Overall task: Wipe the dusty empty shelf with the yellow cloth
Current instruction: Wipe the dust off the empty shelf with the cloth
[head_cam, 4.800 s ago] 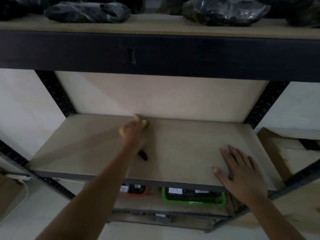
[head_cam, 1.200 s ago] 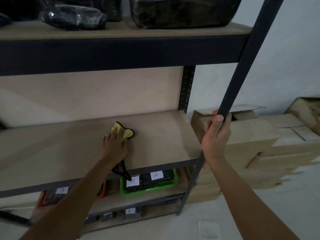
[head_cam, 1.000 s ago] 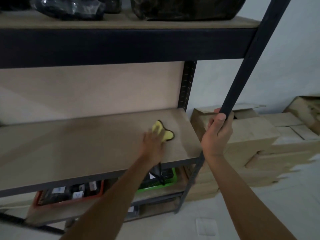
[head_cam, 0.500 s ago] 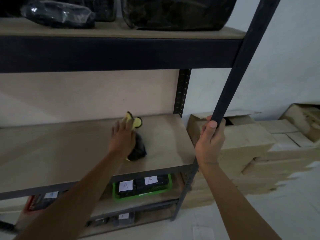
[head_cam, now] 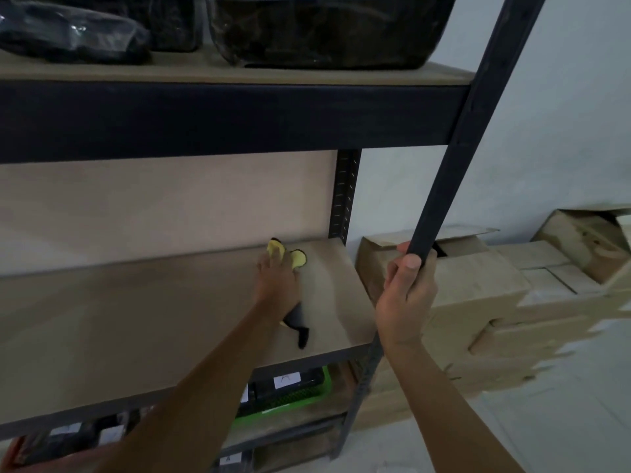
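Left hand [head_cam: 278, 285] flat on yellow cloth [head_cam: 297, 259] on wooden shelf [head_cam: 119, 319], right hand [head_cam: 406, 295] gripping upright post [head_cam: 454, 148]

A white label [head_cam: 286, 381] on the dark box in the green basket [head_cam: 307, 397] reads "A".

The wooden shelf [head_cam: 136, 319] in front of me is sitting in a dark metal rack, and the yellow cloth [head_cam: 297, 259] is lying flat on it near the back right corner, its dark underside trailing toward the front edge. My left grip [head_cam: 278, 285] is pressing down on the cloth. My right grip [head_cam: 406, 295] is wrapping around the rack's front right upright post [head_cam: 454, 158]. The remaining board is lying bare.
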